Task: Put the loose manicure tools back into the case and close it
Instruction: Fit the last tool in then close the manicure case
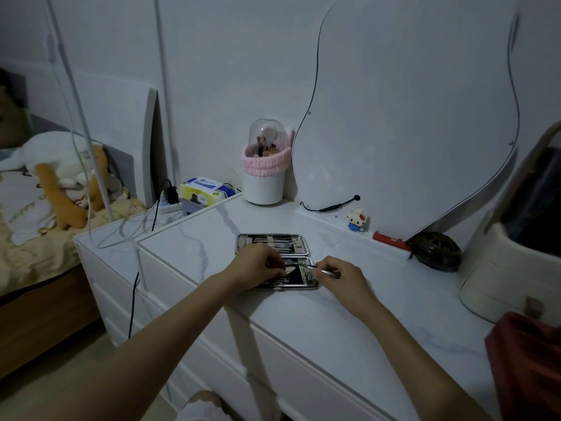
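Observation:
The manicure case (303,242) lies open and flat on the white dresser top, with metal rims and dark lining. Its far half holds a row of metal tools. My left hand (258,265) rests over the near half (305,279), fingers pinched on something small inside that I cannot make out. My right hand (340,276) is at the case's right edge, holding a thin metal tool (321,270) whose tip points left into the near half. Most of the near half's contents are hidden by my left hand.
A white brush holder with a clear dome and pink band (264,174) stands at the back. A wavy mirror (409,117), a small toy figure (357,220), a red object (390,239), a dark round object (437,250) and a cream organiser (510,268) line the right. Cables (142,226) and a bed are on the left.

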